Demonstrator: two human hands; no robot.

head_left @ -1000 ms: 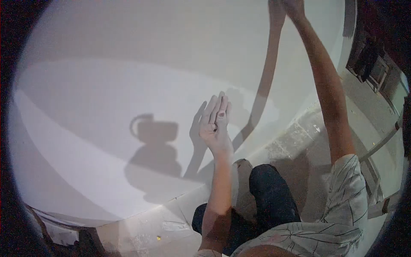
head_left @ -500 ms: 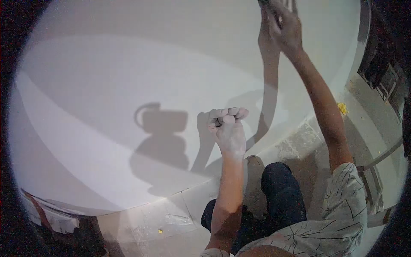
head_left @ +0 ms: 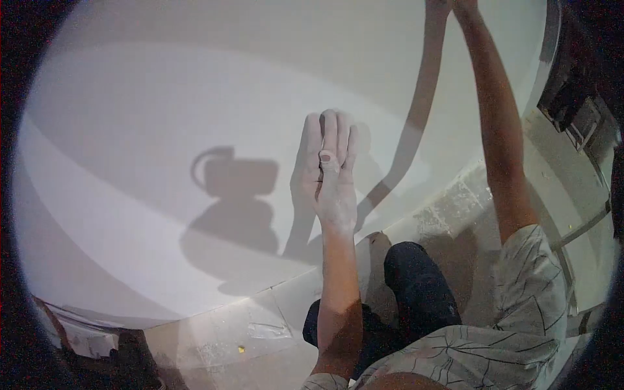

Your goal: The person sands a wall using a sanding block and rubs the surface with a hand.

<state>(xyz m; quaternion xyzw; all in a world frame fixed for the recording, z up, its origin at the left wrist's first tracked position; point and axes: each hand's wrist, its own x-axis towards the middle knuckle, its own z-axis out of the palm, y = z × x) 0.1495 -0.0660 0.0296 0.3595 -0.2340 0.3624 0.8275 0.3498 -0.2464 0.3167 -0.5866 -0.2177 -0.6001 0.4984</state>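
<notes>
My left hand (head_left: 333, 166), coated in pale dust, is raised in front of the white wall (head_left: 162, 117). Its palm faces me, with the fingers stretched upward and the thumb laid across the palm; nothing shows in it. My right arm (head_left: 497, 123) reaches up along the wall to the top edge of the view. Only the wrist end of my right hand (head_left: 463, 4) shows there, close to its shadow, and its fingers are cut off.
Shadows of my head and arms fall on the wall. Below is a dusty tiled floor (head_left: 214, 354) with a small yellow scrap (head_left: 241, 349). My bent knees (head_left: 422, 279) are near the wall's foot. Dark furniture (head_left: 588, 123) stands at right.
My left hand has gone from curled fingers to stretched ones and risen slightly. My right hand has moved up, mostly out of view.
</notes>
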